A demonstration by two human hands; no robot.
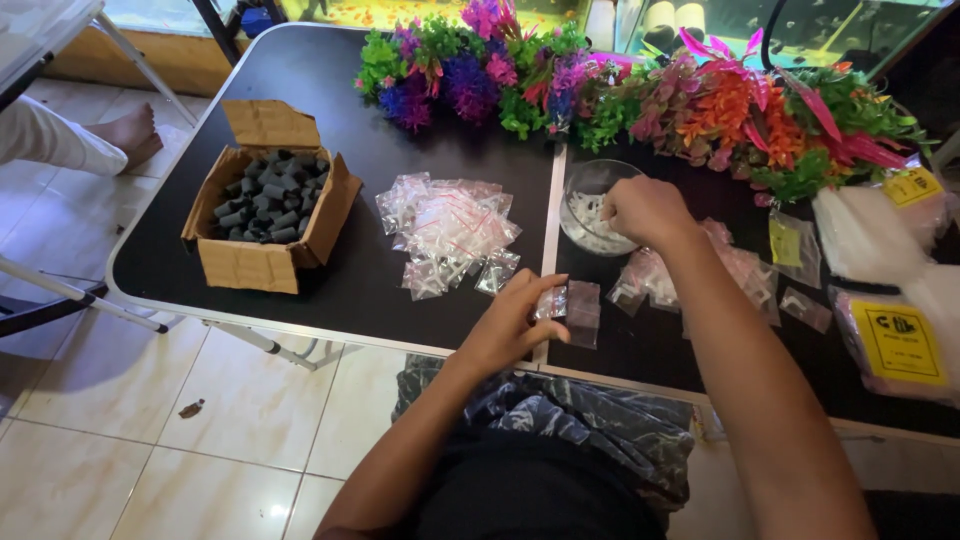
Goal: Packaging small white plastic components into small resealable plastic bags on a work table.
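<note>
The left hand (505, 325) reaches forward from the lower middle, forearm angled up to the right, fingers curled and pinched on a small clear zip bag (552, 302) held just above the black table (330, 120) near its front edge; a second small bag (583, 312) lies touching it on the right; the right hand (645, 210) stretches farther out, its forearm running long from the lower right, knuckles up and fingers bent down into one glass bowl (590, 205) of small white pieces; whether those fingers grip anything cannot be told; one heap of filled clear bags (447, 232) lies left of the bowl, too many and too overlapped to count; a looser scatter of bags (690, 275) lies under the right forearm; one open cardboard box (268, 210) of dark grey tubes stands at the table's left; a row of colourful plastic plants (620, 90) runs along the far edge; another person's bare foot (130, 132) rests on the floor at upper left
</note>
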